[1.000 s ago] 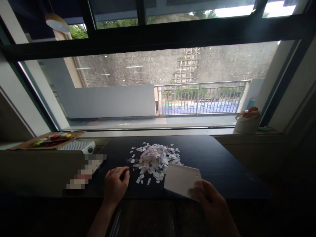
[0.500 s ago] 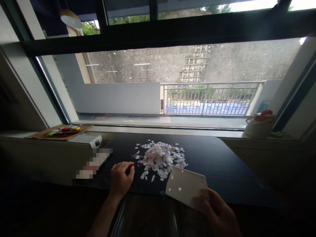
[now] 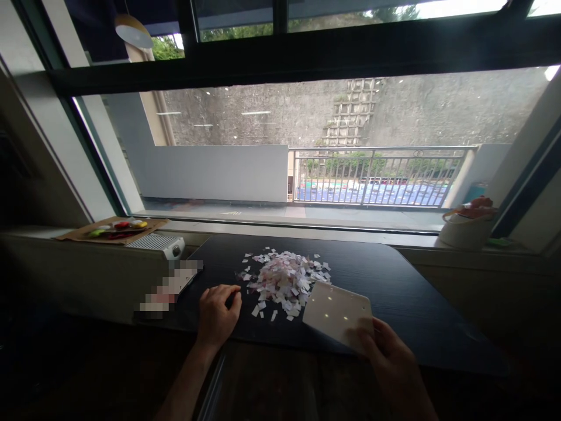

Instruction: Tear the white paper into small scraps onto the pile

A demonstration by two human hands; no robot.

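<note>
A heap of small white paper scraps (image 3: 286, 278), some with a pinkish tint, lies on the black table (image 3: 381, 298). My right hand (image 3: 390, 351) grips a flat white plastic scraper (image 3: 335, 313) by its right end. The scraper is tilted, has a small hole near its upper right corner, and its left end is at the heap's lower right side; whether it touches the scraps I cannot tell. My left hand (image 3: 220, 310) is at the table's near edge, left of the heap, its fingers curled toward the thumb with nothing visible in them.
A blurred-out flat item (image 3: 170, 289) lies at the table's left edge. Beyond it are a white slatted box with a knob (image 3: 162, 242) and a brown board (image 3: 74, 231) bearing colourful pieces. A white bucket (image 3: 464, 229) stands on the right sill below the big window.
The scraper has risen slightly and tilted differently in my right hand. My left hand keeps its curled pose. The whole view has shifted a little to the right.
</note>
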